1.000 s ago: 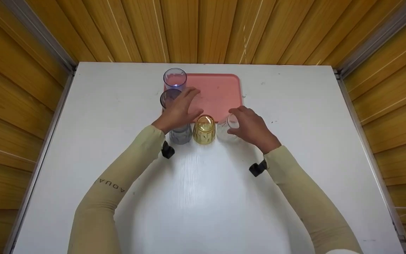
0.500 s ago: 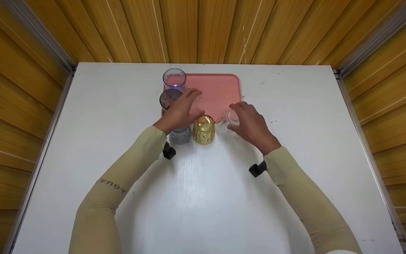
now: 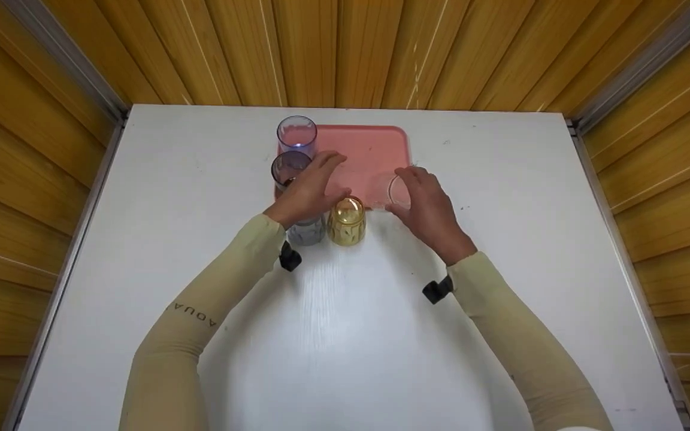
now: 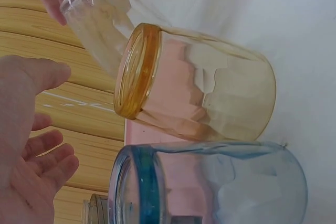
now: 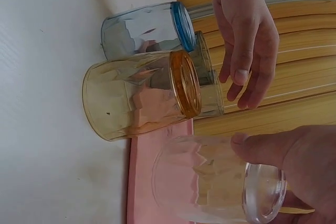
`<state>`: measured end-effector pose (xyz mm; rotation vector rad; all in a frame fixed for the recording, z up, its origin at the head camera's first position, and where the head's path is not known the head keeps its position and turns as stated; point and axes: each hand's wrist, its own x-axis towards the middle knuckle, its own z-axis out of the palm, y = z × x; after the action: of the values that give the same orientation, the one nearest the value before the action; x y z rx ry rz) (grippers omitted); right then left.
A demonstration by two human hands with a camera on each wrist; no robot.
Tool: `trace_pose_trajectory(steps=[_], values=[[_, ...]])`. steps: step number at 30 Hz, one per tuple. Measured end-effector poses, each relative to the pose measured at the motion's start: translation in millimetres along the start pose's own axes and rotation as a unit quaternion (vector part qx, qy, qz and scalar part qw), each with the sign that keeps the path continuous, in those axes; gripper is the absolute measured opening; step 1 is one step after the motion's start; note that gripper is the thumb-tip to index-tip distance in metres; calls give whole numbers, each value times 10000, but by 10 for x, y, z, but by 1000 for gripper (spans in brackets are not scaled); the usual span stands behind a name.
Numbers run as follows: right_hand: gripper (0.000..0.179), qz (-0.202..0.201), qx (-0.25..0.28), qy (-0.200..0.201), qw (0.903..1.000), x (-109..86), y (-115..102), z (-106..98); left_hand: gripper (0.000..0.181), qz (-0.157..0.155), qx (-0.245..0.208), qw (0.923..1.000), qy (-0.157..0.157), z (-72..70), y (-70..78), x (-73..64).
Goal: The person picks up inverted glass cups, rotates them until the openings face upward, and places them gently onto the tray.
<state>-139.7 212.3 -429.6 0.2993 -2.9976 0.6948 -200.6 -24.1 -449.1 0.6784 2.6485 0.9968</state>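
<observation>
My right hand [image 3: 430, 212] grips a clear glass [image 5: 210, 179] near its thick base, fingers and thumb around it. In the head view this glass overlaps the near right corner of the pink tray [image 3: 375, 143]. My left hand [image 3: 309, 188] hovers with loosely spread fingers, holding nothing. Beneath and beside it stand a yellow glass [image 3: 347, 222] and a blue-tinted glass [image 4: 236, 182], both base up at the tray's near edge. Left of the hand, a dark glass [image 3: 283, 170] and a purple-blue glass [image 3: 297, 134] stand on the tray's left side, the dark one partly hidden.
A white table [image 3: 333, 347] carries everything. Wood-patterned panels [image 3: 369, 54] rise behind it and on both sides. A small black wrist camera [image 3: 290, 257] sits on the left wrist, and another black camera [image 3: 438, 290] on the right.
My right hand has carried the clear glass from beside the yellow glass away from me, over the tray's near right corner. My left hand has shifted only slightly right.
</observation>
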Motion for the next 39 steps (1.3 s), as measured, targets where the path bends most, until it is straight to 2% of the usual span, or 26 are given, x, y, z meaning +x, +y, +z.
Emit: trace_pose_trajectory(steps=[19, 23, 27, 39], values=[[67, -319, 132, 673, 9971, 8, -18, 14, 68, 86, -45, 9999, -35, 21, 13, 5], [67, -358, 229, 794, 9959, 14, -18, 10, 69, 343, -49, 9994, 64, 24, 3, 5], [68, -306, 353, 847, 9953, 16, -28, 6, 72, 564, -59, 9983, 152, 26, -2, 5], [71, -183, 646, 898, 9937, 15, -45, -6, 86, 597, -296, 9977, 99, 16, 18, 6]])
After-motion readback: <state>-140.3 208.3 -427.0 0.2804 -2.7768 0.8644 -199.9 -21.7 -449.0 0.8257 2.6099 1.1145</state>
